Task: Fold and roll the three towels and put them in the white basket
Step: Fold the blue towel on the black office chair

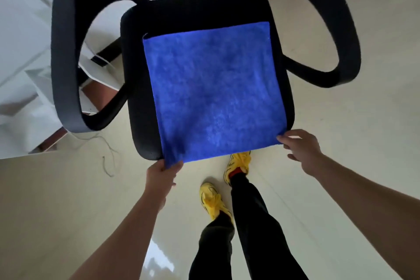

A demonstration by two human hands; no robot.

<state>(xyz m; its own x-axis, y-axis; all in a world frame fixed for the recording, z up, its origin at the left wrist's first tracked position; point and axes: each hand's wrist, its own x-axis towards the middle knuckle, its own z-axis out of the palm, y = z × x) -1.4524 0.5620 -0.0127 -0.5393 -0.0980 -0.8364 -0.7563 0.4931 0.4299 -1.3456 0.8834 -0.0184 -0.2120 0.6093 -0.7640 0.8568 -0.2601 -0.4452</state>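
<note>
A blue towel point(213, 91) lies spread flat and square on the black seat of an office chair point(200, 10). My left hand point(162, 176) pinches the towel's near left corner at the seat's front edge. My right hand point(300, 146) pinches the near right corner, thumb and fingers closed on the cloth. The towel's near edge hangs slightly over the seat front. No other towel and no white basket is in view.
The chair's armrests point(66, 57) curve out on both sides, with its mesh back at the top. White furniture point(20, 57) stands at the left. A loose thin cord point(109, 157) lies on the pale floor. My legs and yellow shoes point(211, 200) are below the seat.
</note>
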